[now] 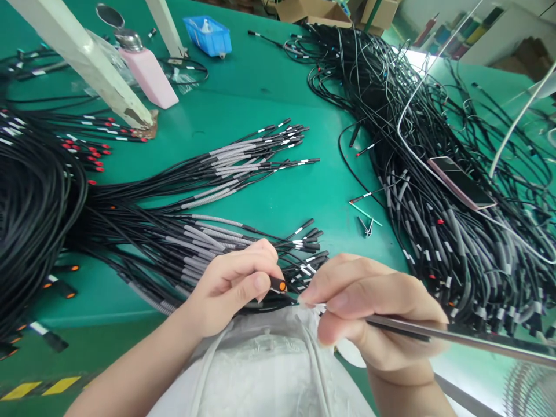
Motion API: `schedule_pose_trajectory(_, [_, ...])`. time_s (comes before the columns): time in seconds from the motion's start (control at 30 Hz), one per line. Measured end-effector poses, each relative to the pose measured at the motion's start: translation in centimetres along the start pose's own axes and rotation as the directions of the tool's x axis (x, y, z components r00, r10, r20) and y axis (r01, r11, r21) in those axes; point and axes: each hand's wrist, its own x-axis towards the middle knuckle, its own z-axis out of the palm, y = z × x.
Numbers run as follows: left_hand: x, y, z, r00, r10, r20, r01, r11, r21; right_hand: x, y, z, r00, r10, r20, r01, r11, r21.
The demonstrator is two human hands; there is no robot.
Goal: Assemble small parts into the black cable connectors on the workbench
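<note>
Close to the table's front edge, my left hand (241, 278) is closed on a black cable connector (278, 284) with an orange end, pinched between thumb and fingers. My right hand (373, 307) grips long metal tweezers (460, 336), whose shank runs out to the right. Its fingertips meet just right of the connector, by a thin dark cable; whether they touch that cable I cannot tell. Beneath and behind my left hand lie black cables with grey corrugated sleeves (200, 243) and white labels.
A coil of black cables (39, 191) fills the left side. A heap of cables (391, 116) covers the right, with a phone (463, 182) on it. Nail clippers (368, 227) lie mid-table. A pink pump bottle (150, 75), a blue bin (208, 37) and white posts (87, 63) stand farther back.
</note>
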Motion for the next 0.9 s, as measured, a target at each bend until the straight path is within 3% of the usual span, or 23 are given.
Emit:
schedule_pose_trajectory(0.27, [-0.2,0.0,0.1,0.999,-0.018,-0.03,0.018,1.0,0.0,-0.5,0.1,0.4,0.997,-0.003,-0.074,0.001,1.0,-0.022])
schedule_pose_trajectory(0.47, [-0.2,-0.3,0.3,0.997,-0.02,-0.075,0.018,1.0,-0.024,-0.9,1.0,0.9,0.981,0.129,-0.146,-0.091,0.967,0.238])
schedule_pose_trajectory(0.57, [0.5,-0.5,1.0,0.98,-0.118,-0.16,0.115,0.993,-0.031,-0.9,1.3,0.8,0.938,0.24,-0.248,-0.129,0.911,0.393])
schedule_pose_trajectory(0.63, [1.3,-0.7,1.8,0.959,-0.217,-0.183,0.232,0.971,0.063,-1.0,1.5,0.2,0.898,0.297,-0.324,-0.134,0.888,0.44])
schedule_pose_trajectory(0.7, [2.5,-0.8,2.6,0.973,-0.228,-0.04,0.231,0.94,0.25,-1.2,1.7,-0.7,0.867,0.322,-0.381,-0.133,0.885,0.446])
schedule_pose_trajectory(0.73, [3.2,-0.8,2.9,0.97,-0.221,0.096,0.18,0.929,0.322,-1.3,1.8,-1.2,0.859,0.316,-0.402,-0.127,0.893,0.432])
schedule_pose_trajectory(0.77, [4.0,-0.8,3.1,0.942,-0.232,0.242,0.134,0.922,0.365,-1.4,2.0,-1.6,0.844,0.312,-0.437,-0.122,0.904,0.41])
schedule_pose_trajectory(0.83, [5.8,-0.6,2.8,0.826,-0.323,0.463,0.091,0.885,0.456,-1.7,2.3,-2.4,0.83,0.297,-0.472,-0.128,0.925,0.357])
schedule_pose_trajectory(0.87, [6.7,-0.4,2.3,0.767,-0.4,0.502,0.089,0.841,0.534,-1.8,2.5,-2.7,0.825,0.281,-0.491,-0.128,0.938,0.322])
schedule_pose_trajectory(0.9, [7.7,-0.2,1.6,0.729,-0.505,0.462,0.107,0.751,0.652,-1.9,2.7,-2.9,0.82,0.257,-0.512,-0.125,0.952,0.278])
